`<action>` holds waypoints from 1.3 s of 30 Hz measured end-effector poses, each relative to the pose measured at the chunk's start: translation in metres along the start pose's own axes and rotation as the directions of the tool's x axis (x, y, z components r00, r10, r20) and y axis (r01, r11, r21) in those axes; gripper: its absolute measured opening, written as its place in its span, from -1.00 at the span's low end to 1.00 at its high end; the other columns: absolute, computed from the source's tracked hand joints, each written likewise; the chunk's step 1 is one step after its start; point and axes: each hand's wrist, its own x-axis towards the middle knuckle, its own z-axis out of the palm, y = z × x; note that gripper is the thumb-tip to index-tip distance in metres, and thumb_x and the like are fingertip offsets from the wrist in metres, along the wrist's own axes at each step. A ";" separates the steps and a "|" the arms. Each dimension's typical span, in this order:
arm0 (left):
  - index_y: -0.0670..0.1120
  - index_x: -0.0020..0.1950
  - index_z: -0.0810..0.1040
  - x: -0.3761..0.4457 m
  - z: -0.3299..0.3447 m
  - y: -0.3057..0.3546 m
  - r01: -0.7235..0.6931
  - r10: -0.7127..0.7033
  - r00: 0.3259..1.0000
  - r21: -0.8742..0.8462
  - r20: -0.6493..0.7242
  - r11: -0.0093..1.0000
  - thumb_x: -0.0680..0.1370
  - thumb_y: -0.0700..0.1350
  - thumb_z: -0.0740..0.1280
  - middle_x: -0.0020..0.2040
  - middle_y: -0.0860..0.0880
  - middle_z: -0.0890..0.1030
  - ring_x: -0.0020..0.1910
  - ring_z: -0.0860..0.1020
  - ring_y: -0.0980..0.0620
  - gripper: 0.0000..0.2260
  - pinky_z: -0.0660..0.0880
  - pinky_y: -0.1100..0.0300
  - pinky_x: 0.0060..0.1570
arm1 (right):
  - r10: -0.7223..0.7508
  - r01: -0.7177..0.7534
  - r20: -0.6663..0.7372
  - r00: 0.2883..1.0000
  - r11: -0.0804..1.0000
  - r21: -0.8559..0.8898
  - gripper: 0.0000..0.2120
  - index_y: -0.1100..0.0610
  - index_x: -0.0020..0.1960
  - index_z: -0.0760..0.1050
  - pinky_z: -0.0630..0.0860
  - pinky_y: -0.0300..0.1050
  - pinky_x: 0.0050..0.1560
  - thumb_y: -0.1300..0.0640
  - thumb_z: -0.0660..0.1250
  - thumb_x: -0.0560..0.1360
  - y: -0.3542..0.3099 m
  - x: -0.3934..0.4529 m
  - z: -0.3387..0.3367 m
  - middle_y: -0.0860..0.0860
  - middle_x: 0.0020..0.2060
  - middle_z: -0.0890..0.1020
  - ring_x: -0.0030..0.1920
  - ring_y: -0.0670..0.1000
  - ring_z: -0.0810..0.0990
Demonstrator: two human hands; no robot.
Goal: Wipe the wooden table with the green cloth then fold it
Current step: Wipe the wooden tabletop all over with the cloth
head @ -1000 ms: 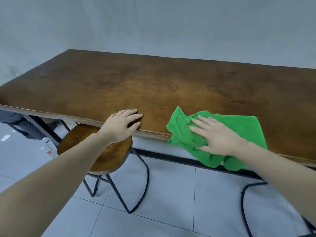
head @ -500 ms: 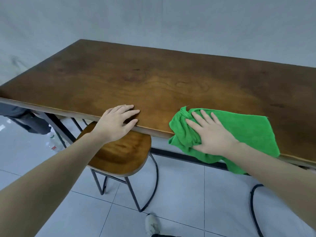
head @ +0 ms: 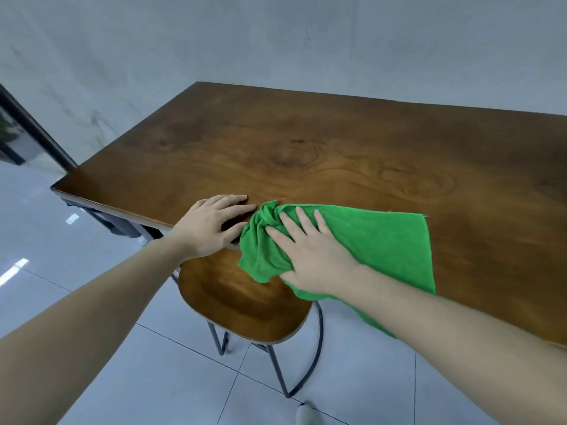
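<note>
I see the green cloth [head: 362, 240] draped over the wooden table [head: 306, 142]'s near edge, bare wood beyond. My right hand [head: 310, 256] presses it, fingers spread; my left hand [head: 208, 228] lies flat alongside, holding nothing.

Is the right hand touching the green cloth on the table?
Touching. The head view shows the right hand lying flat on the green cloth, fingers spread on the fabric with no gap, pressing it against the table near its front edge.

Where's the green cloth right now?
Head view: the green cloth lies on the wooden table's near edge, under the right hand, bunched beside the left hand.
</note>
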 end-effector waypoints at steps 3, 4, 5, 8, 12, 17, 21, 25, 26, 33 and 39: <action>0.34 0.49 0.22 0.005 -0.005 -0.014 -0.012 0.012 1.000 0.001 0.029 1.000 0.57 0.37 -0.05 0.53 0.21 0.26 0.52 0.18 0.06 -0.51 0.14 -0.09 0.45 | -0.083 0.082 0.017 0.996 0.996 0.020 -0.11 -0.12 0.62 -0.21 -0.20 0.27 0.56 -0.17 0.28 0.50 0.015 -0.020 0.000 0.06 0.64 -0.14 0.61 0.18 -0.21; 0.36 0.49 0.21 0.007 -0.006 -0.018 -0.018 0.018 0.999 -0.001 0.037 1.000 0.56 0.39 -0.06 0.53 0.22 0.25 0.52 0.18 0.06 -0.50 0.14 -0.09 0.45 | -0.094 0.094 0.025 0.995 0.995 0.033 -0.07 -0.16 0.61 -0.23 -0.20 0.24 0.56 -0.11 0.32 0.47 0.020 -0.029 0.000 0.04 0.63 -0.16 0.61 0.15 -0.23; 0.37 0.49 0.19 0.008 -0.007 -0.023 -0.025 0.025 0.998 -0.004 0.049 1.000 0.56 0.40 -0.07 0.53 0.23 0.24 0.52 0.18 0.07 -0.50 0.13 -0.09 0.45 | -0.095 0.094 0.034 0.995 0.995 0.045 -0.02 -0.20 0.60 -0.26 -0.20 0.22 0.57 -0.06 0.36 0.44 0.025 -0.038 -0.001 0.01 0.63 -0.17 0.60 0.12 -0.25; 0.38 0.49 0.18 0.016 -0.012 -0.038 -0.053 0.054 0.996 -0.007 0.078 0.999 0.55 0.42 -0.08 0.54 0.23 0.23 0.53 0.16 0.06 -0.48 0.10 -0.08 0.45 | -0.060 0.058 0.048 0.997 0.997 0.043 0.09 -0.29 0.56 -0.34 -0.21 0.18 0.57 0.01 0.42 0.39 0.035 -0.057 0.000 -0.04 0.62 -0.19 0.60 0.09 -0.28; 0.35 0.49 0.22 0.023 -0.014 -0.059 -0.135 0.136 0.989 -0.007 0.066 0.991 0.55 0.41 -0.07 0.54 0.22 0.24 0.53 0.17 0.07 -0.48 0.12 -0.08 0.46 | 0.002 -0.003 0.056 0.998 1.000 0.012 0.10 -0.29 0.56 -0.33 -0.25 0.20 0.56 0.03 0.43 0.37 0.027 -0.050 0.001 -0.03 0.63 -0.14 0.60 0.11 -0.27; 0.31 0.49 0.25 0.026 -0.020 -0.095 -0.220 0.220 0.973 0.004 0.067 0.975 0.56 0.39 -0.05 0.54 0.19 0.26 0.53 0.18 0.08 -0.48 0.13 -0.07 0.46 | 0.075 -0.075 0.037 0.996 0.997 -0.013 0.01 -0.23 0.58 -0.27 -0.23 0.25 0.55 -0.10 0.40 0.42 -0.014 0.008 0.000 0.01 0.64 -0.06 0.61 0.16 -0.19; 0.28 0.49 0.29 0.019 -0.031 -0.145 -0.263 0.262 0.964 0.015 0.037 0.965 0.58 0.34 0.00 0.53 0.16 0.30 0.52 0.21 0.06 -0.51 0.16 -0.04 0.43 | 0.128 -0.127 0.023 0.991 0.991 -0.028 -0.03 -0.22 0.58 -0.26 -0.22 0.27 0.55 -0.14 0.39 0.46 -0.061 0.082 -0.001 0.02 0.64 -0.05 0.61 0.16 -0.18; 0.25 0.49 0.33 0.003 -0.041 -0.204 -0.276 0.276 0.961 0.013 0.007 0.961 0.61 0.26 0.08 0.52 0.14 0.32 0.51 0.22 0.06 -0.56 0.17 -0.04 0.42 | 0.168 -0.167 0.020 0.986 0.985 -0.041 -0.06 -0.19 0.60 -0.22 -0.19 0.29 0.55 -0.24 0.35 0.47 -0.113 0.158 -0.003 0.03 0.64 -0.04 0.61 0.19 -0.15; 0.24 0.49 0.34 -0.001 -0.043 -0.218 -0.276 0.276 0.961 0.011 -0.002 0.961 0.62 0.23 0.10 0.52 0.13 0.32 0.51 0.22 0.06 -0.57 0.17 -0.04 0.42 | 0.186 -0.184 0.020 0.982 0.982 -0.045 -0.07 -0.18 0.60 -0.22 -0.18 0.31 0.55 -0.30 0.32 0.47 -0.125 0.175 -0.004 0.04 0.64 -0.04 0.61 0.20 -0.14; 0.22 0.47 0.37 -0.015 -0.058 -0.301 -0.274 0.274 0.962 -0.021 -0.014 0.961 0.63 0.19 0.12 0.51 0.13 0.34 0.49 0.24 0.06 -0.60 0.20 -0.04 0.41 | 0.292 -0.291 0.051 0.955 0.956 -0.025 -0.07 -0.16 0.61 -0.23 -0.16 0.34 0.54 -0.49 0.13 0.45 -0.181 0.248 -0.009 0.06 0.64 -0.05 0.61 0.22 -0.14; 0.23 0.45 0.38 -0.022 -0.058 -0.336 -0.289 0.288 0.957 -0.056 -0.026 0.956 0.60 0.26 0.09 0.50 0.13 0.36 0.48 0.27 0.06 -0.57 0.24 -0.09 0.42 | 0.116 -0.115 0.095 0.989 0.993 -0.018 -0.03 -0.34 0.55 -0.32 -0.25 0.08 0.56 -0.12 0.37 0.49 -0.146 0.201 -0.016 -0.14 0.60 -0.14 0.60 -0.01 -0.20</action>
